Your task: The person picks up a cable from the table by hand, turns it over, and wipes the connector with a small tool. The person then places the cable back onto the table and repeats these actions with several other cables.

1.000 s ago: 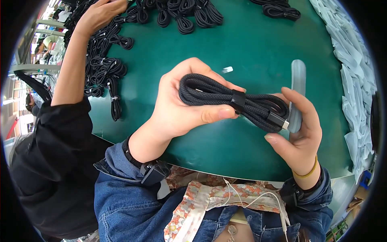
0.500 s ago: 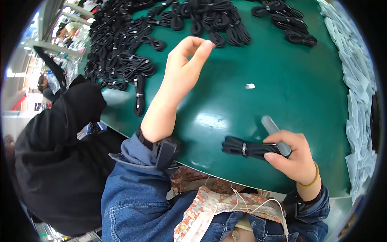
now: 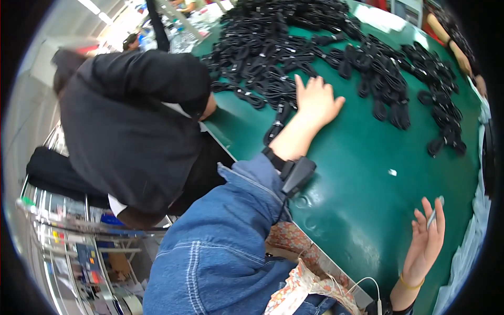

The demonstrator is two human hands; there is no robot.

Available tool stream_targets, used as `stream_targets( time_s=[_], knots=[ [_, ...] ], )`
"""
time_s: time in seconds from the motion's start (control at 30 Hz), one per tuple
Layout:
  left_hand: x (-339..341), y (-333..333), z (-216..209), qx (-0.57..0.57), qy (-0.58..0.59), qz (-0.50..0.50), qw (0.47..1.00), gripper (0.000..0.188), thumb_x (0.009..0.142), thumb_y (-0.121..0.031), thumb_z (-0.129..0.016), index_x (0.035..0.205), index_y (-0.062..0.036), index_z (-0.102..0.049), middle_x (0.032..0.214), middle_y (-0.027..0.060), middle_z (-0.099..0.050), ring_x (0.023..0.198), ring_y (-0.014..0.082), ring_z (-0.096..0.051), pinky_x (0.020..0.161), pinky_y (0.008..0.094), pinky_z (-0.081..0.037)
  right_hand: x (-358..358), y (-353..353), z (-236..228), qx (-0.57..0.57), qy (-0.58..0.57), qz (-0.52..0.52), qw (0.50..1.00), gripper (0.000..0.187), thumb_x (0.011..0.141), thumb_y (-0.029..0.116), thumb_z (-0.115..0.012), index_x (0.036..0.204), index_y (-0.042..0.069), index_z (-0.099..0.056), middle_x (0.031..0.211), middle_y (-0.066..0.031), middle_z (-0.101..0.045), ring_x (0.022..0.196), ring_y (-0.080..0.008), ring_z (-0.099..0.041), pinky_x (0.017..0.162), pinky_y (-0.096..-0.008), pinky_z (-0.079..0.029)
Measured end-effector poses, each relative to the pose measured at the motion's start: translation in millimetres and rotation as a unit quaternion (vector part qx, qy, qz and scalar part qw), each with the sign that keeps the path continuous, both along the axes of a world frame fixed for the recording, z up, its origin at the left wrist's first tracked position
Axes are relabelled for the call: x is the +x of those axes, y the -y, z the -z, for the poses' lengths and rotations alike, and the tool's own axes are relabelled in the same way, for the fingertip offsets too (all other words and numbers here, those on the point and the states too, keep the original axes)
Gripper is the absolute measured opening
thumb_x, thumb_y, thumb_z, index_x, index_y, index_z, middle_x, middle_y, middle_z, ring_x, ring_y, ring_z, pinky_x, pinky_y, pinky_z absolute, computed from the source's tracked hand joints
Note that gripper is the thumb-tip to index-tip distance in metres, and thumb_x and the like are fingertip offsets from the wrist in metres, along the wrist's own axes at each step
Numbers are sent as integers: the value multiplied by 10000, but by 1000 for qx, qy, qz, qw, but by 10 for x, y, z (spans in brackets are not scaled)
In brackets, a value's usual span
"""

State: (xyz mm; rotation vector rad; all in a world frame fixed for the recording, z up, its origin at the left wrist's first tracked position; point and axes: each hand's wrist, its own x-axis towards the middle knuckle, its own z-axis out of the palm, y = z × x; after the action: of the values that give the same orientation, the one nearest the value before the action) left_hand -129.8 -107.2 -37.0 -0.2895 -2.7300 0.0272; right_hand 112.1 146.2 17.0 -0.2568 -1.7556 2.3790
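Observation:
My left hand [image 3: 318, 104] is open, fingers spread, at the near right edge of a pile of black cable bundles [image 3: 262, 63]. Its fingertips reach over the nearest coils; contact is unclear. One bundle [image 3: 278, 122] sticks out of the pile beside my left wrist. Low at the right, my right hand [image 3: 424, 242] is raised with fingers mostly stretched. A slim grey stick-like tool [image 3: 432, 217] is tucked between those fingers, partly hidden by them. No cable shows in either hand.
More black cable bundles [image 3: 386, 84] lie across the far side of the green table [image 3: 346, 194]. A small white scrap [image 3: 392, 172] rests on it. Pale bluish sheets [image 3: 470, 236] line the right edge. A person in black [image 3: 131, 126] sits close at my left; another person's arm [image 3: 459, 55] shows far right.
The view has swung left. My left hand has gone from a near-pinch to spread fingers beside the pile. The cable bundle has left my right hand, which has opened out around the grey tool.

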Motion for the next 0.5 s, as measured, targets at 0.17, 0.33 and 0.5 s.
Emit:
stream_targets(
  time_s=[0.17, 0.33, 0.5],
  knots=[
    [114, -2, -118, 52, 48, -1, 997, 452, 717, -430, -506, 928, -35, -565, 1004, 120, -489, 1018, 256, -427, 932, 558, -150, 12, 2, 29, 18, 0, -1, 1000, 455, 839, 216, -399, 1224, -10, -309, 1156, -141, -429, 916, -137, -482, 801, -236, -352],
    [263, -35, -279, 63, 102, 19, 993, 384, 712, -362, -540, 955, -66, -566, 1001, 103, -480, 1010, 263, -402, 950, 513, -145, 34, 87, -8, 29, 11, 8, 999, 432, 834, 181, -404, 1215, -6, -323, 1150, -128, -436, 891, -126, -479, 768, -232, -354],
    [178, -53, -90, 85, 64, 78, 991, 228, 665, -215, -561, 848, -83, -594, 912, 82, -520, 967, 256, -400, 884, 486, -216, 25, 211, -147, 23, 3, 18, 1000, 380, 825, 97, -445, 1165, -46, -350, 1021, -192, -506, 852, -238, -515, 776, -326, -409]
  ],
)
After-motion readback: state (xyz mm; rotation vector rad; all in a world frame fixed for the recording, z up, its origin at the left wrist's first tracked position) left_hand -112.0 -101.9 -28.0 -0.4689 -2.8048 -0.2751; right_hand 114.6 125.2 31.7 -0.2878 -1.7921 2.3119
